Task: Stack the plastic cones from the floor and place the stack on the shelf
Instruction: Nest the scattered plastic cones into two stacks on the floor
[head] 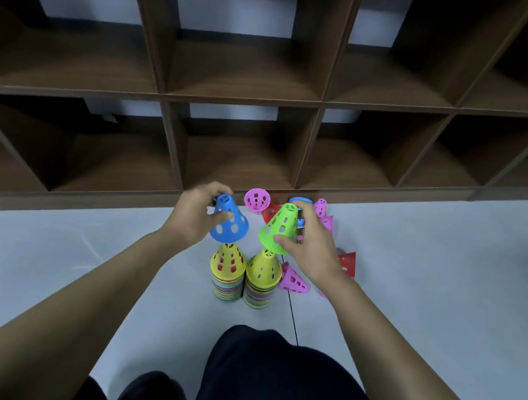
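Observation:
Two stacks of coloured cones stand side by side on the floor, the left stack (pixel 227 273) and the right stack (pixel 261 280), each topped by a yellow cone. My left hand (pixel 193 215) holds a blue cone (pixel 229 220) just above the left stack. My right hand (pixel 309 244) grips a green cone (pixel 279 227) above the right stack. Loose cones lie behind and to the right: a pink one (pixel 256 199), a red one (pixel 347 262), a pink one (pixel 293 279) on its side, others partly hidden by my right hand.
A dark wooden shelf unit (pixel 244 94) with open cubbies runs across the back, its lowest row at floor level just behind the cones. Pale floor tiles (pixel 435 259) stretch left and right. My knee in dark trousers (pixel 264 371) is close below the stacks.

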